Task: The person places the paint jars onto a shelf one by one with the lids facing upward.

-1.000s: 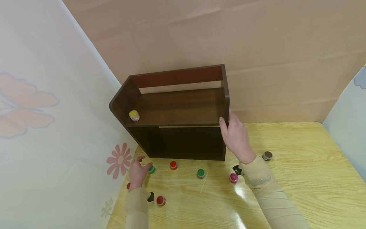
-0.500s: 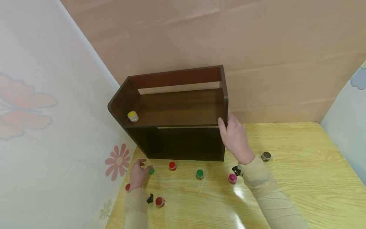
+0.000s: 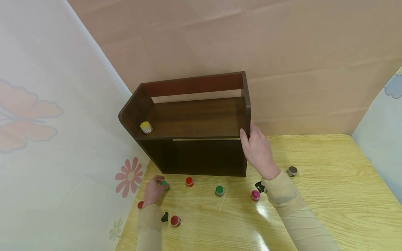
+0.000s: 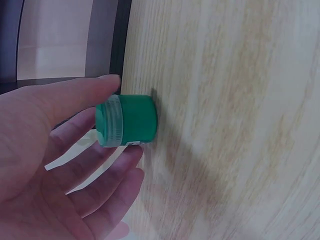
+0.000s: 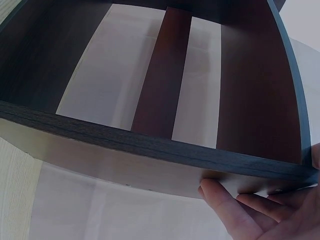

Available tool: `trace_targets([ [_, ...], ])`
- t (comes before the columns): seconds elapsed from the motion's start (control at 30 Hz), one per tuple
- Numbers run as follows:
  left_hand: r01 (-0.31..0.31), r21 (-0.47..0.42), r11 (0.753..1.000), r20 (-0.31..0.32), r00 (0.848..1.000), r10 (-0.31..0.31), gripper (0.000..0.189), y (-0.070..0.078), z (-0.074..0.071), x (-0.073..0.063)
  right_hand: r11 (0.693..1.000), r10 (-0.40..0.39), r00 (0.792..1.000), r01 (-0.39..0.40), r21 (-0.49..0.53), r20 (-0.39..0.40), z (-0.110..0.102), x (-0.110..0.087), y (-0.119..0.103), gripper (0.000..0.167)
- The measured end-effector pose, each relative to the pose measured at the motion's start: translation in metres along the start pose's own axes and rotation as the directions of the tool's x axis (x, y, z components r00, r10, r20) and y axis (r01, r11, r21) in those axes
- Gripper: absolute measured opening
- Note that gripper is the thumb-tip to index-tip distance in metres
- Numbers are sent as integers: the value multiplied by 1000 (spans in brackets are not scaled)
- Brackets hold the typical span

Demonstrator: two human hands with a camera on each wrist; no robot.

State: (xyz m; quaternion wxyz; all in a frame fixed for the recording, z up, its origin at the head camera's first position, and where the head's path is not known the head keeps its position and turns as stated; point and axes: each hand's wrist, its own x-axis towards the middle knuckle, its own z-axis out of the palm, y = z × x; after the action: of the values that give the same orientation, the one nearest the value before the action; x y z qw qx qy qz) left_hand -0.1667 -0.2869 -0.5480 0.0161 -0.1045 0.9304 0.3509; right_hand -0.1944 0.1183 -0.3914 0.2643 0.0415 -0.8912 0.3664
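In the head view, my left hand (image 3: pixel 154 190) is low at the left, near the foot of the dark wooden shelf (image 3: pixel 194 157). Its thumb and fingers close around a small green paint jar (image 4: pixel 137 119) with a clear-rimmed lid, which stands on the table. My right hand (image 3: pixel 259 151) grips the shelf's right side panel (image 5: pixel 165 172), thumb over the front edge and fingers along the outer face. A yellow paint jar (image 3: pixel 146 127) sits at the left end of the upper shelf board.
Along the table front are a bright red jar (image 3: pixel 190 181), a second green jar (image 3: pixel 220 190), a magenta jar (image 3: pixel 255 195) and a dark red jar (image 3: pixel 175 221). Another red jar (image 3: pixel 140 205) lies beside my left wrist. A brown jar (image 3: pixel 292 171) stands right of my right forearm.
My left hand has moved slightly right and its fingers have closed in around the green paint jar. The right hand keeps its grip on the shelf.
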Motion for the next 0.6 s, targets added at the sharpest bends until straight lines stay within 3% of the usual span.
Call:
trace_targets([
  [0.17,-1,44,999,23,1000,0,37,-2,3,3,1000,0,1000,0,0,1,0,0,0,51],
  [0.37,-55,53,997,27,998,53,32,-5,4,4,1000,-1,1000,1,-2,6,0,0,0,52],
  [0.6,-40,42,998,-1,999,40,33,-4,6,2,1000,0,1000,0,3,7,0,-1,-1,53],
])
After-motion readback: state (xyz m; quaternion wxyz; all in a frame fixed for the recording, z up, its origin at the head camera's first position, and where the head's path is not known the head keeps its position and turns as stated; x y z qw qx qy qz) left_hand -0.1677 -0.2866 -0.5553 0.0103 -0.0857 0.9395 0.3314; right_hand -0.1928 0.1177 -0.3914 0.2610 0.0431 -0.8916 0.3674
